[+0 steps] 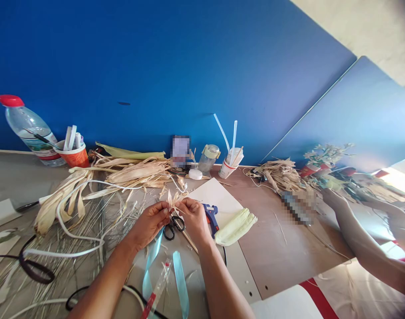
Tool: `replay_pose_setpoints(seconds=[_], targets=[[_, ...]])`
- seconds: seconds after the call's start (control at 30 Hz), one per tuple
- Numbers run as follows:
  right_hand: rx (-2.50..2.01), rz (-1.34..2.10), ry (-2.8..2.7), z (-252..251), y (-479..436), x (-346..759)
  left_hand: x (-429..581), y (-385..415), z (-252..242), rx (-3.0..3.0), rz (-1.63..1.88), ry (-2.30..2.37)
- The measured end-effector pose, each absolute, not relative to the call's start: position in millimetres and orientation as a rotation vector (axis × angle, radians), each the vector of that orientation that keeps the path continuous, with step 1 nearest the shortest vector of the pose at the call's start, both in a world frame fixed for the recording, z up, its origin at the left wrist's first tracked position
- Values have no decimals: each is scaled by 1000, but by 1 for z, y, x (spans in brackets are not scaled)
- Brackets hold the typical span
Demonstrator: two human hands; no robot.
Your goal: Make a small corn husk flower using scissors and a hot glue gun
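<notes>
My left hand (151,221) and my right hand (193,218) were held close together over the table, the fingertips of both pinching a small, pale, pointed husk piece (170,199) raised between them. Just below my fingers showed the black-handled scissors (169,232), and beside my right hand lay a blue glue gun (212,217), partly hidden by that hand. Beyond it, a white sheet (215,193) lay flat, with a pale green husk (236,227) resting across its near edge. Between my forearms ran light-blue ribbon (180,283) and a clear, red-marked packet (158,283). A heap of dried husks (140,172) stretched along the far left, near an orange cup (74,155). Well off to my right, another person's arm (358,235) reached over the table.
</notes>
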State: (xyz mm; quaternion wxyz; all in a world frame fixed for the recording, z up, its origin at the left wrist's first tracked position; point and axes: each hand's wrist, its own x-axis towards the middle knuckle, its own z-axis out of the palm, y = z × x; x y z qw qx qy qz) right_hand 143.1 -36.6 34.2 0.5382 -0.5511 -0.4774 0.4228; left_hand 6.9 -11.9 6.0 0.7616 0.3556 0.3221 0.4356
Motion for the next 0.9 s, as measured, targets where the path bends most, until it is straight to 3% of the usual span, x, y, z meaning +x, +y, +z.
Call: replay_pose_setpoints(seconds=[0.9], targets=[[-1152,1146,-816,34,-35,146,11,-9,-5,899,1044,730]])
